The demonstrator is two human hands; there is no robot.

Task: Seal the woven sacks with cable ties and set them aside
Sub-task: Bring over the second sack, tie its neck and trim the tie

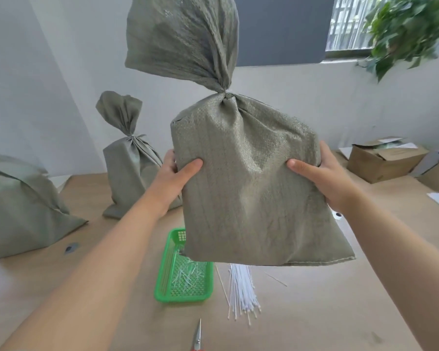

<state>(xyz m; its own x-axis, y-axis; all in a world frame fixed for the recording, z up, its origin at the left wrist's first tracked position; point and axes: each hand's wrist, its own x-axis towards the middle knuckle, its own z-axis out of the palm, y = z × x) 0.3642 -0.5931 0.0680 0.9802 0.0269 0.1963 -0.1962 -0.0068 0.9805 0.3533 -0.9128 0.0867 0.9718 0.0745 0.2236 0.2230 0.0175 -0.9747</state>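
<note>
Now the sack (251,186) hangs mid-view above the tabletop (340,300), its neck cinched tight; the tie there is probably in the pinch, but is too small to tell. The left hand (174,171) and right hand (322,173) each clamp a side, thumb in front. The slick olive woven cloth could slide through that grip and drop the boxy load onto the green mesh basket (162,287) and thin white ties (241,292) at 6 o'clock. Another sack (129,171) stands at 10 o'clock.

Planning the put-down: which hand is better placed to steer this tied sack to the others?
Probably left: left hand grips the held sack nearest the two standing sacks; right hand holds the far side.
</note>
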